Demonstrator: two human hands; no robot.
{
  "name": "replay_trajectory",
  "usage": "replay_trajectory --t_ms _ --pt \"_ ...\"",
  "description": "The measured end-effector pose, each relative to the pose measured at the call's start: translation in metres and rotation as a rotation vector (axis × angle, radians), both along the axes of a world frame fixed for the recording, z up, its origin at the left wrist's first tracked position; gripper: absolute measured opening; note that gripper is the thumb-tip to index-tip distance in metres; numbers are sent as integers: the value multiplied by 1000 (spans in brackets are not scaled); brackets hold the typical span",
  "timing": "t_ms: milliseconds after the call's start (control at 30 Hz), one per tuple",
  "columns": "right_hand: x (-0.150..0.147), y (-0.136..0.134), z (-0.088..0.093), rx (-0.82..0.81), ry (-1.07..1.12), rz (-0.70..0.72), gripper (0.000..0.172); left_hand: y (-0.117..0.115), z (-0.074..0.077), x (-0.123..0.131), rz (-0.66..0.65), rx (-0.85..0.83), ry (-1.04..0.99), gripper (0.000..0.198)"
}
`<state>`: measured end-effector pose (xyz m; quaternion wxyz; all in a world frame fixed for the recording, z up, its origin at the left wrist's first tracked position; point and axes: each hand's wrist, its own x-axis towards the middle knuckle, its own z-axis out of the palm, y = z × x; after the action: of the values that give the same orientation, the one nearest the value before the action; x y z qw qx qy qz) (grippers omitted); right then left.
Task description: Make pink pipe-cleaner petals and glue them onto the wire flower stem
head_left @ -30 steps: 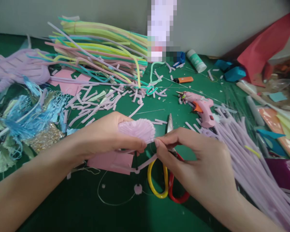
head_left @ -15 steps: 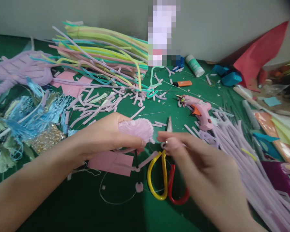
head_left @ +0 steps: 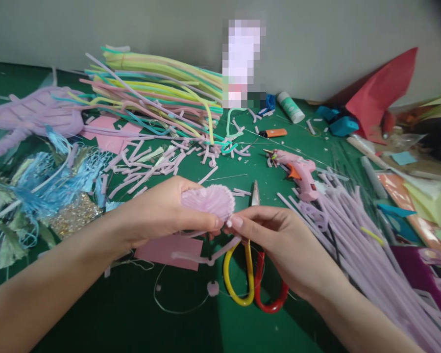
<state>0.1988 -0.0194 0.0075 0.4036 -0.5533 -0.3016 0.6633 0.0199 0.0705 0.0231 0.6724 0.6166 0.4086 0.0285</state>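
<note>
My left hand (head_left: 169, 211) is closed around a rounded, ridged piece of lilac pipe cleaner (head_left: 211, 198), thumb along its lower side. With thumb and forefinger my right hand (head_left: 275, 230) pinches the piece's right edge, where a small pale tip shows. Under my hands a lilac pipe-cleaner strand (head_left: 224, 250) crosses a dark, thin stem, partly hidden. Lower down is a small lilac tuft (head_left: 212, 288) beside a loop of clear line. Scissors (head_left: 248, 274) with one yellow and one red handle lie beneath my right hand, partly covered by it.
Pink card (head_left: 169, 252) lies under my left wrist. A pink glue gun (head_left: 301, 174), an orange lighter (head_left: 274, 133) and cut lilac bits (head_left: 154, 166) are beyond. Long lilac pipe cleaners (head_left: 367, 245) fill the right; blue tassels (head_left: 55, 176) lie left, a coloured bundle (head_left: 158, 93) behind.
My right hand has moved left, and its thumb and forefinger now meet the edge of the lilac piece. My left hand keeps its hold. The view has shifted slightly.
</note>
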Motion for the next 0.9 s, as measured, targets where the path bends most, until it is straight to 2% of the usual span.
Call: replay_trajectory --t_ms 133,467,733,900 --pt "-1 0 0 39 -96 -30 15 0 1 -1 -4 4 3 21" --pt "-3 -3 1 73 -148 -44 17 -1 -1 -1 -4 -8 -27 18" --pt "-1 -3 -3 102 -87 -85 9 4 14 -1 -79 47 29 17" --pt "2 -3 -3 89 -102 -50 17 3 8 -3 -49 34 -28 19"
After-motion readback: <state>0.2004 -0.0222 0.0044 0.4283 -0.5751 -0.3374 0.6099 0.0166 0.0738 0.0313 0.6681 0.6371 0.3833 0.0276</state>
